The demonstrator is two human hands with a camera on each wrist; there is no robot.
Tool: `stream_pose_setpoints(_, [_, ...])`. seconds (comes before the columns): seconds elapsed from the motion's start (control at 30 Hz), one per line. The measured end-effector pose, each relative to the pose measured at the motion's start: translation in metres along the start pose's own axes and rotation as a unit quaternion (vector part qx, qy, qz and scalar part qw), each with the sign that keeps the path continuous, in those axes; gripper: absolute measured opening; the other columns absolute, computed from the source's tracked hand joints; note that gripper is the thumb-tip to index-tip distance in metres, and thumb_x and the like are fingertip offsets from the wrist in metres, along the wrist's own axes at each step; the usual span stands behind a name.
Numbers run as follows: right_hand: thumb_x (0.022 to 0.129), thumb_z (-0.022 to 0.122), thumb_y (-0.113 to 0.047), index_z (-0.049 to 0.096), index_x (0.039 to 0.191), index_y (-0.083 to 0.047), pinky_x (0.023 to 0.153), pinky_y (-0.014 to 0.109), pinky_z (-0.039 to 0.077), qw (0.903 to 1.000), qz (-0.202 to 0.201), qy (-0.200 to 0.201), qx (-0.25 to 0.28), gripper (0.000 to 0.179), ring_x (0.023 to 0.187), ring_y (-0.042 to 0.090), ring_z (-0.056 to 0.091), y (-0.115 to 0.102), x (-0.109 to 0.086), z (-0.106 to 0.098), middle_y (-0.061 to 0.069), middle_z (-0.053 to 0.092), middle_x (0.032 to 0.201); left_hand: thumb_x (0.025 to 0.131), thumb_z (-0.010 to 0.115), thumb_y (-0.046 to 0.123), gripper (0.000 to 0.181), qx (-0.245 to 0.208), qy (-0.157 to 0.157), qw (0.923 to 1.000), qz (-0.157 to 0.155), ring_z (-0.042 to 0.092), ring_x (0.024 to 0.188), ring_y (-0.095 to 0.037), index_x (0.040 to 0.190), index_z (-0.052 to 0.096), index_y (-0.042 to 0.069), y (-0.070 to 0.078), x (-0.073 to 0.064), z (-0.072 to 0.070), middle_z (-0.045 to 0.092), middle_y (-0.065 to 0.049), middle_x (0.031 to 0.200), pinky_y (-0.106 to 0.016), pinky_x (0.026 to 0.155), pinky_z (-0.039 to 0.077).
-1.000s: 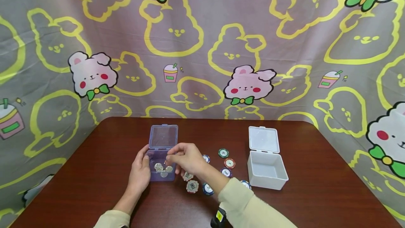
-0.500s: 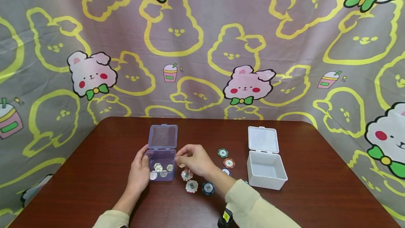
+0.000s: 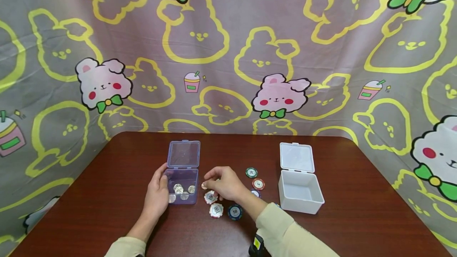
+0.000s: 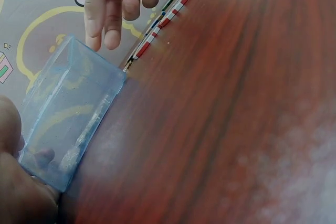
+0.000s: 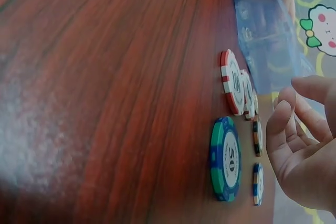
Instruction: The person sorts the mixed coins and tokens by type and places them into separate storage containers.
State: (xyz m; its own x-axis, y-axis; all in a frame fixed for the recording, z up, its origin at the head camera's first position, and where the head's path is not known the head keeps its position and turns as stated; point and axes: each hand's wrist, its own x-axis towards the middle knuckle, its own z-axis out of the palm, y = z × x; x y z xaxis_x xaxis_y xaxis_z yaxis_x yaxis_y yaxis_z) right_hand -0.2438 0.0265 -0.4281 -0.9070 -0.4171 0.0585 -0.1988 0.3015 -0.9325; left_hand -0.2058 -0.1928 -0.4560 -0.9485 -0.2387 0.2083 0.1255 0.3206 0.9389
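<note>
My left hand (image 3: 159,187) grips the left side of a small translucent blue-purple plastic box (image 3: 172,175), its thumb at the near wall. The box's hinged lid (image 3: 184,154) stands raised, and several silver coins (image 3: 178,189) lie inside. My right hand (image 3: 226,184) is just right of the box, over the chips, its fingers loosely bent with nothing between them in the right wrist view (image 5: 304,145). Beneath its fingertips shows part of a pale round piece (image 3: 204,185), mostly hidden. Close by lie white-and-red poker chips (image 3: 216,210) and a blue-green 50 chip (image 3: 235,212).
To the right stands a white plastic box (image 3: 301,190) with its lid raised and nothing seen inside. A green chip (image 3: 251,172), a red chip (image 3: 258,184) and a blue chip (image 3: 255,193) lie between it and my right hand. A patterned cloth (image 3: 221,50) hangs behind the table.
My right hand has drawn back from over the translucent box to its right side. One more silver coin shows at the box's near left corner. My left hand keeps its hold.
</note>
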Motion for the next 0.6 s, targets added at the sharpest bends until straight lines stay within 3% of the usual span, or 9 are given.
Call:
stream_pose_setpoints(0.4, [0.089, 0.070, 0.000, 0.069, 0.101, 0.003, 0.038, 0.023, 0.046, 0.9974, 0.011, -0.001, -0.071, 0.012, 0.046, 0.013, 0.058, 0.0045, 0.0004, 0.0013, 0.000, 0.066, 0.076, 0.106, 0.030, -0.001, 0.046, -0.008, 0.000, 1.0000, -0.002, 0.037, 0.138, -0.035, 0.152, 0.032, -0.005, -0.0003, -0.0003, 0.0002, 0.050, -0.030, 0.141, -0.048, 0.117, 0.023])
stream_pose_setpoints(0.6, [0.087, 0.070, 0.003, 0.070, 0.100, 0.003, 0.040, 0.021, 0.046, 0.9946, -0.013, 0.011, -0.102, 0.013, 0.047, 0.013, 0.058, 0.0042, 0.0009, 0.0025, 0.001, 0.066, 0.076, 0.106, 0.030, -0.001, 0.046, -0.009, 0.000, 1.0000, -0.001, 0.039, 0.137, -0.036, 0.152, 0.033, -0.006, 0.0003, -0.0009, 0.0002, 0.051, -0.031, 0.140, -0.048, 0.117, 0.024])
